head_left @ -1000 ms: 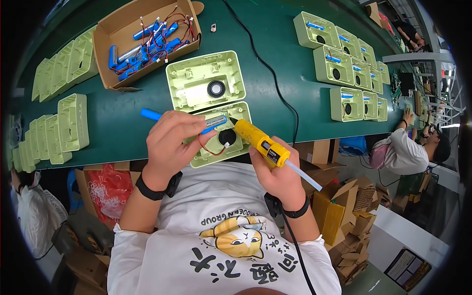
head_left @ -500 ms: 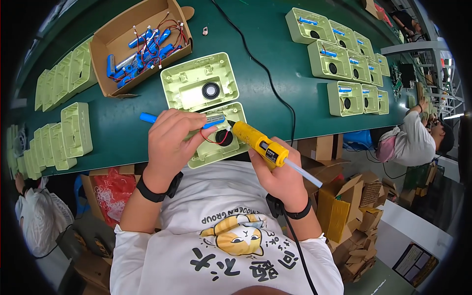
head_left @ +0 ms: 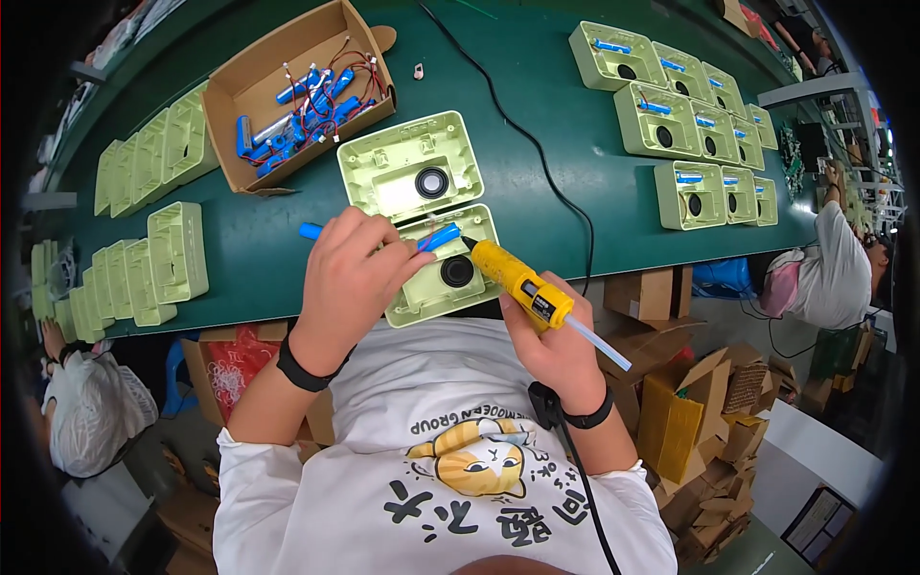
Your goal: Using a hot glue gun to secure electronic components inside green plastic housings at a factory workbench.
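Note:
My left hand (head_left: 350, 273) pinches a blue cylindrical battery (head_left: 440, 238) over a pale green plastic housing half (head_left: 407, 309). A second blue battery (head_left: 310, 231) pokes out on the left side of the same hand; the hand hides its other end. In my right hand (head_left: 551, 350) is a yellow hot glue gun (head_left: 520, 281), a translucent glue stick (head_left: 599, 345) jutting from its back. Its dark nozzle points into the housing, close to the battery's right end. The housing has a round black speaker (head_left: 456, 270). Just behind lies another housing half (head_left: 383, 187) with a round black-rimmed part.
A cardboard box (head_left: 225, 105) of wired blue batteries stands at the back left. Green housings (head_left: 177, 254) line the left side. Several housings with batteries (head_left: 661, 120) stand at the right. A black cable (head_left: 522, 129) crosses the table. Other people are at both sides.
The battery in my left fingers has turned and tilted, its right end now higher, and its red wire no longer shows. The whole view has shifted slightly. The glue gun stays beside the battery.

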`<action>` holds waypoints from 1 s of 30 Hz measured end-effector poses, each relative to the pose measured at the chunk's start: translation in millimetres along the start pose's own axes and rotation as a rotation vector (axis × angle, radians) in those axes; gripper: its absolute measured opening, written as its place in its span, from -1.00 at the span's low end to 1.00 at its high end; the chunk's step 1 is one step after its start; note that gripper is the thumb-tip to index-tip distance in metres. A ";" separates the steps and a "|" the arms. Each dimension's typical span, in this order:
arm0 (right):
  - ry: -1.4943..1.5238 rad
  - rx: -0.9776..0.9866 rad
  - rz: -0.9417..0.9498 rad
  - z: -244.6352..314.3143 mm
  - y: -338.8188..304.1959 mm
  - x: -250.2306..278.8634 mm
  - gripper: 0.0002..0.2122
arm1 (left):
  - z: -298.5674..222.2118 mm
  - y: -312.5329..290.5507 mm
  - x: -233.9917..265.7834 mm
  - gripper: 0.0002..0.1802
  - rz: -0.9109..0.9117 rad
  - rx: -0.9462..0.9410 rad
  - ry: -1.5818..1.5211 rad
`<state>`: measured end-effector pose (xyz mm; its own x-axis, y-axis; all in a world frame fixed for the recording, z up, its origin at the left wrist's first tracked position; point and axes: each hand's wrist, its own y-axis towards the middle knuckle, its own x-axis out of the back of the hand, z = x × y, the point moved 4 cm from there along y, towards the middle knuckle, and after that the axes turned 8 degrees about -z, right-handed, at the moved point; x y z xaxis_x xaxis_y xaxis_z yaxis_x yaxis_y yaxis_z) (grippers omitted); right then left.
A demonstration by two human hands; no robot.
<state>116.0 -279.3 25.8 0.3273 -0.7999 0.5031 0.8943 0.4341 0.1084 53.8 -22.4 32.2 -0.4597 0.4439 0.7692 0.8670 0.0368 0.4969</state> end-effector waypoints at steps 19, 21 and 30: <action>-0.103 0.085 -0.022 1.8 4.2 -10.1 -0.93 | 6.0 9.6 23.6 -0.38 0.330 -0.201 0.025; -0.125 0.081 -0.028 0.3 2.8 -11.4 -0.93 | 5.2 5.8 25.2 -0.28 0.327 -0.220 0.024; -0.082 0.015 -0.056 7.5 -0.8 -6.6 -0.92 | -1.0 -38.9 13.1 -0.11 0.215 -0.060 0.079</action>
<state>110.9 -271.2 28.9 0.2506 -0.7867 0.5642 0.9055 0.3966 0.1507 13.9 -18.9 23.4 -0.2809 0.3644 0.8879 0.9348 -0.1054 0.3390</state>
